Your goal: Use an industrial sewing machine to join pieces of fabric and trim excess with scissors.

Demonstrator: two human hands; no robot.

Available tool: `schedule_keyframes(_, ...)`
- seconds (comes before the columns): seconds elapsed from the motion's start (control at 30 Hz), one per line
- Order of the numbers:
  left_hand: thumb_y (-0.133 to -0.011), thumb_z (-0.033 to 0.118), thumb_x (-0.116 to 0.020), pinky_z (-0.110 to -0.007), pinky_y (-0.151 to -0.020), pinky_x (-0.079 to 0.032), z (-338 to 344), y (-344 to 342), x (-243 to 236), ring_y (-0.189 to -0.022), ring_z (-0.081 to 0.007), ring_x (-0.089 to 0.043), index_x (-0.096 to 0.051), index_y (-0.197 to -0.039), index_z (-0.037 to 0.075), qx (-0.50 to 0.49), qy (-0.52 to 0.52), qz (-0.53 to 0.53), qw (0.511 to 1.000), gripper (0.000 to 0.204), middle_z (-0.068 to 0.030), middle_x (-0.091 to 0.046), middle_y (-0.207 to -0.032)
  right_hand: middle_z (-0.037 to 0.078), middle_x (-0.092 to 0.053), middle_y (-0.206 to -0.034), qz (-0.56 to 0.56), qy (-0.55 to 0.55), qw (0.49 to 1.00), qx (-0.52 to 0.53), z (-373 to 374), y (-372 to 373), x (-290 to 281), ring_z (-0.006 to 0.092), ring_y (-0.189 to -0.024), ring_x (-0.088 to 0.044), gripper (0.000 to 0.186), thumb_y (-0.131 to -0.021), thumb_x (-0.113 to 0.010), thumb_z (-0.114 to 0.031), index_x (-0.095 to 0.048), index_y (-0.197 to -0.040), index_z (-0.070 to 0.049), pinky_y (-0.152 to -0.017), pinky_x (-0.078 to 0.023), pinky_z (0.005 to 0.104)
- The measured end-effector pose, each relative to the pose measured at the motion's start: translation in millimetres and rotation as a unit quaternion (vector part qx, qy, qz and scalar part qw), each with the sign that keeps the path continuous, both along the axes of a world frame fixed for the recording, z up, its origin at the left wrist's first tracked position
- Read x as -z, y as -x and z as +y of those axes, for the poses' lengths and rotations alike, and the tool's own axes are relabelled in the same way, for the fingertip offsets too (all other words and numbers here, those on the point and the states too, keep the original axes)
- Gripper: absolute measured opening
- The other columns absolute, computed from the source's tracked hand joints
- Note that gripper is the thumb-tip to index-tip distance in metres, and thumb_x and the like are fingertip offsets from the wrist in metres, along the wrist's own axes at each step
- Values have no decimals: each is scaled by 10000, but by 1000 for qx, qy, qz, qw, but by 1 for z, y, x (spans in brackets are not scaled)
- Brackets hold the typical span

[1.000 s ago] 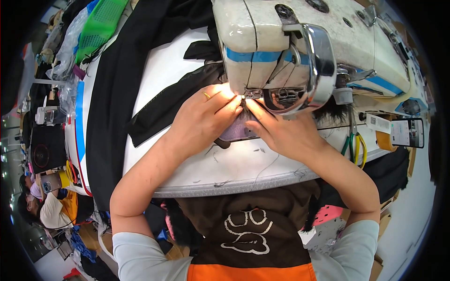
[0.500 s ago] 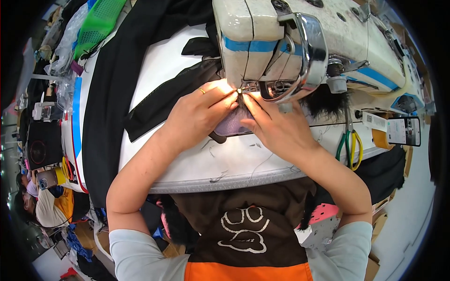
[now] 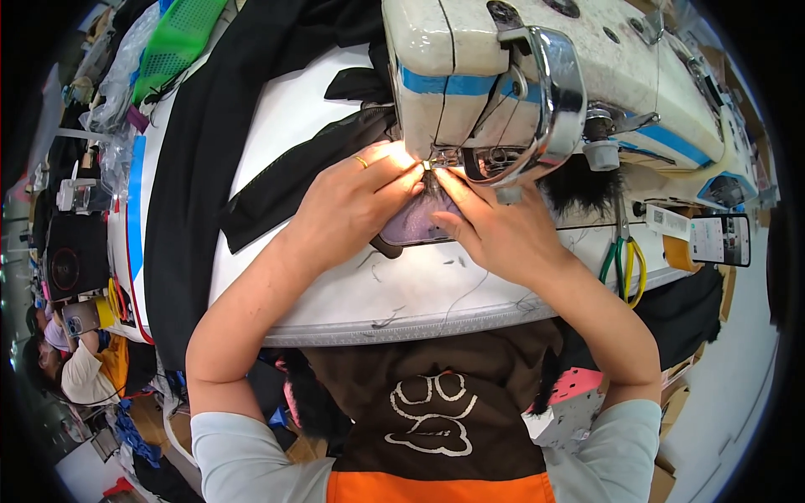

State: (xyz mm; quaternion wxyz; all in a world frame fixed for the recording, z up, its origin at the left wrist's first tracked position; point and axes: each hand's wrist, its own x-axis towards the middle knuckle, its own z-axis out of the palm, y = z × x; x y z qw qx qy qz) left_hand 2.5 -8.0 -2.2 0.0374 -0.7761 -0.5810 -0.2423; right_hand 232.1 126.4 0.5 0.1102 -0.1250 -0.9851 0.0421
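Under the lit needle area of a white sewing machine (image 3: 470, 92), both hands work at a dark fabric with black fur. My left hand (image 3: 356, 197) has its thumb and fingers pinched together on the fabric just left of the presser foot (image 3: 444, 159). A ring sits on one finger. My right hand (image 3: 507, 222) lies flat, index finger stretched to the foot and thumb apart, pressing the fabric. Dark fur (image 3: 433, 186) shows between the hands, above a purple dark-edged piece (image 3: 412, 222). More black fur (image 3: 587, 186) sticks out right of the foot. The fingertips' contact is partly hidden.
Scissors with green and yellow handles (image 3: 622, 264) lie at the right, near a phone (image 3: 719, 240) and a white tag (image 3: 668, 221). Long black fabric (image 3: 193, 176) drapes over the table's left side. A green perforated basket (image 3: 178, 38) stands far left. Another person (image 3: 88, 369) sits beyond.
Both hands keep almost the same place at the presser foot. The view has shifted very slightly. At the far left the other person has moved a little.
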Motion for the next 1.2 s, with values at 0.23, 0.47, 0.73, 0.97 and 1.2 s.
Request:
schedule_keyframes(0.23, -859, 99, -714, -428, -1158, -547, -2, -5, -5, -1339, -313, -631, -750, -1144, -33, 25, -17, 39, 999, 316, -134, -671, -1291, 142, -773, -1290, 0, 50, 999, -19, 7, -5, -6, 363, -1200, -719, 526, -1048, -730, -421, -709, -1428, -57, -1052, -542, 489)
schedule_keyframes(0.47, -876, 84, -713, -390, -1141, -554, -4, -5, -6, -1350, -294, -630, -755, -1167, -14, 18, 14, 43, 999, 310, -113, -672, -1304, 131, -776, -1277, 11, 19, 1000, -12, 5, -6, 2, 344, -1178, -728, 464, -1050, -730, -362, -719, -1397, -54, -1040, -551, 489)
schedule_keyframes(0.73, -870, 71, -700, -371, -1099, -572, -3, -5, 1, -1373, -281, -617, -751, -1205, 0, 3, 15, 29, 999, 346, -96, -663, -1340, 92, -763, -1330, 43, 12, 999, -29, 10, -4, 4, 323, -1208, -720, 461, -1049, -728, -346, -710, -1402, -50, -1068, -527, 479)
schedule_keyframes(0.97, -871, 64, -690, -347, -1047, -594, -5, -6, 2, -1392, -267, -603, -728, -1257, 11, -18, 19, 38, 999, 392, -82, -642, -1380, 65, -746, -1373, 31, 2, 999, -25, 7, -4, 6, 283, -1223, -726, 442, -1046, -731, -338, -721, -1406, -82, -1044, -552, 464)
schedule_keyframes(1.2, -868, 63, -684, -334, -1047, -596, -1, -8, 7, -1393, -235, -596, -728, -1244, 20, -14, -6, 47, 999, 381, -65, -644, -1365, 46, -738, -1382, 29, 19, 999, -7, 8, -5, 9, 259, -1226, -732, 430, -1049, -727, -304, -718, -1422, -91, -976, -616, 391)
